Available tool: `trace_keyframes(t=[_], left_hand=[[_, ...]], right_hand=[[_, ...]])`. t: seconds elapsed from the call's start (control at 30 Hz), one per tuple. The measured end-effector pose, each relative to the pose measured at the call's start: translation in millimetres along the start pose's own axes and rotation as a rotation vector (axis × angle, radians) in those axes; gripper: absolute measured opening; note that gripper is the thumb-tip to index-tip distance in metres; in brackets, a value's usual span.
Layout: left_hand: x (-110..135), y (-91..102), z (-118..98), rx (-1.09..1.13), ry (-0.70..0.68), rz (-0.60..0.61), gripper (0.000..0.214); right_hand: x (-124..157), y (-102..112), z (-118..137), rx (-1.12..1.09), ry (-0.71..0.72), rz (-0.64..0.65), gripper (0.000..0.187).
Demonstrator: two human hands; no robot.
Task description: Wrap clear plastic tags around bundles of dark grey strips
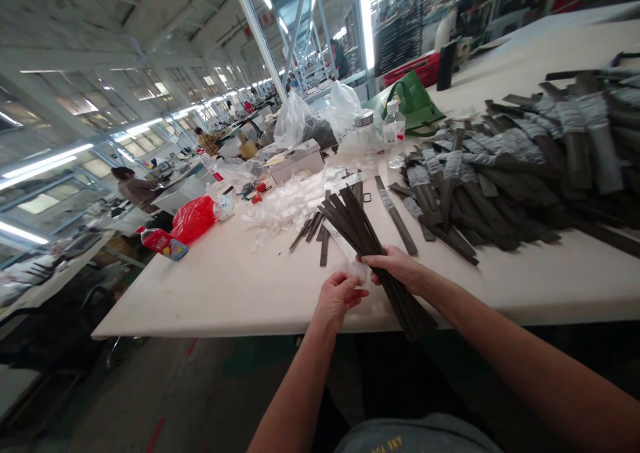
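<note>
A fanned bundle of dark grey-brown flat strips [360,229] slants over the table's front edge, gripped around its middle by my right hand [403,269]. Just left of it, my left hand [340,296] pinches a translucent white plastic strip [354,266], which runs up behind the bundle. The fingers of my left hand are close to the bundle but apart from the dark strips. Several short dark strips [324,246] lie on the table beyond my hands. One longer strip [397,219] with a pale wrap lies to the right.
A large heap of wrapped strip bundles [520,166] covers the table's right side. White plastic pieces [295,199] lie in the middle, with a glass jar [365,136], clear bottle [394,123] and green bag [413,103] behind. A red bag [194,219] and bottle [164,243] stand left.
</note>
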State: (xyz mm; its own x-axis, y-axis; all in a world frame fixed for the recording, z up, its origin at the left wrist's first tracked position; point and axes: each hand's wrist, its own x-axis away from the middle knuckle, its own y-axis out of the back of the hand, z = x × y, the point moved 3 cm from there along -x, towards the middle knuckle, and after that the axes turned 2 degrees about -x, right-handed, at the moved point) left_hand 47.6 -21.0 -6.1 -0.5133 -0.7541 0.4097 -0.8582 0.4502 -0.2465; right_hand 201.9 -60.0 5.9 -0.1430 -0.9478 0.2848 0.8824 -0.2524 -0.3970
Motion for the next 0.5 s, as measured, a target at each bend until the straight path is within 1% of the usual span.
trace_keyframes(t=[0.1, 0.2, 0.27, 0.3, 0.37, 0.43, 0.47, 0.5], left_hand=[[3, 2.3, 2, -0.093, -0.031, -0.022, 0.038], [1, 7.1, -2, -0.220, -0.081, -0.030, 0.039], [-1, 10.9, -8, -0.382, -0.133, -0.034, 0.040], [-1, 12.9, -13, -0.510, -0.183, -0.051, 0.043], [1, 15.9, -26, -0.841, -0.324, -0.143, 0.047], [6, 16.0, -41, -1.138, -0.454, -0.286, 0.045], [8, 14.6, -46, -1.224, -0.495, -0.341, 0.043], [9, 12.1, -51, -1.253, -0.520, -0.361, 0.040]], right_hand=[[5, 5, 4, 0.048, 0.045, -0.067, 0.029], [10, 14, 7, 0.083, 0.068, -0.126, 0.027], [14, 21, 8, 0.100, 0.075, -0.166, 0.027], [16, 25, 9, 0.109, 0.079, -0.186, 0.027], [20, 31, 11, 0.127, 0.091, -0.220, 0.028], [23, 34, 13, 0.147, 0.103, -0.234, 0.028], [25, 35, 14, 0.158, 0.107, -0.233, 0.028], [27, 34, 15, 0.169, 0.112, -0.226, 0.028]])
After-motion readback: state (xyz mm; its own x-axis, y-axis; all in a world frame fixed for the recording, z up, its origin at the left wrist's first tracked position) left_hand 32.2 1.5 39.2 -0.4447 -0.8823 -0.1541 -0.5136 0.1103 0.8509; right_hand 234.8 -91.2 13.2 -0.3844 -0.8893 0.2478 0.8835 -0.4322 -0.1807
